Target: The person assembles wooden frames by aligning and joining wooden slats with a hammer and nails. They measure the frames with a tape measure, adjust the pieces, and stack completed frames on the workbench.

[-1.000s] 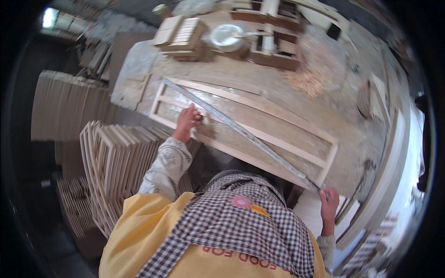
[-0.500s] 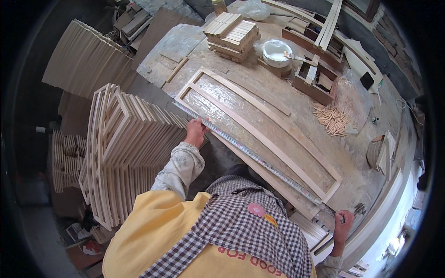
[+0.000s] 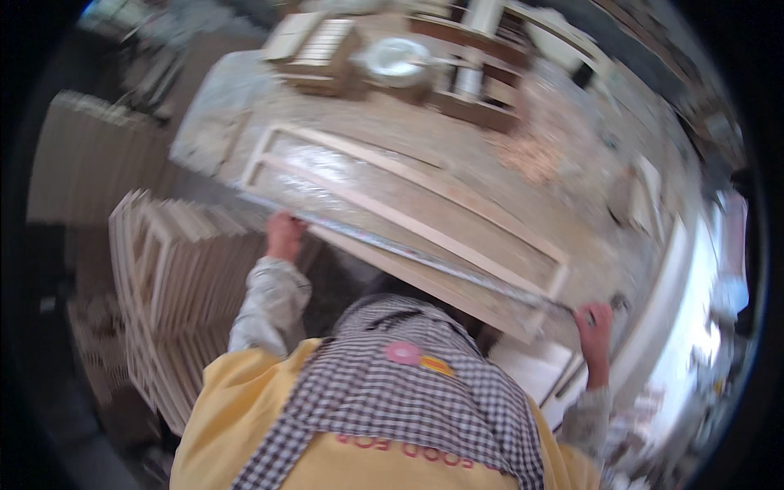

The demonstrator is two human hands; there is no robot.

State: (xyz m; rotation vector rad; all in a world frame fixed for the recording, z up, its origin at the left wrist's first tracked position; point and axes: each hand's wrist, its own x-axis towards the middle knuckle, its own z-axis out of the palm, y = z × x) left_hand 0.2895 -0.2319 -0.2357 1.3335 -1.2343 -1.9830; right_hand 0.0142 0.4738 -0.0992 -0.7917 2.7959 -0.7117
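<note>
A long steel tape measure [image 3: 425,256] is stretched along the near side of a light wooden frame [image 3: 425,228] lying on the workbench. The frame has a bowed far rail and straighter inner rail. My left hand [image 3: 286,236] is closed on the tape near its left end, at the bench's near edge. At the other end, beyond the frame's right corner, my right hand [image 3: 594,322] is closed round the tape's end; whether a case is inside it is hidden. Motion smears the picture, so the tape's marks cannot be read.
Stacked wooden frames [image 3: 188,278] stand at left, with curved boards [image 3: 94,163] behind. On the bench [image 3: 327,114] are a pile of wood blocks [image 3: 314,53], a white bowl [image 3: 398,61], an open wooden box [image 3: 474,94] and loose dowels [image 3: 527,155]. Long strips line the right.
My view has turned and shifted right, so the bench and frame appear further left. Both hands still hold the stretched tape along the frame. The picture has become blurred.
</note>
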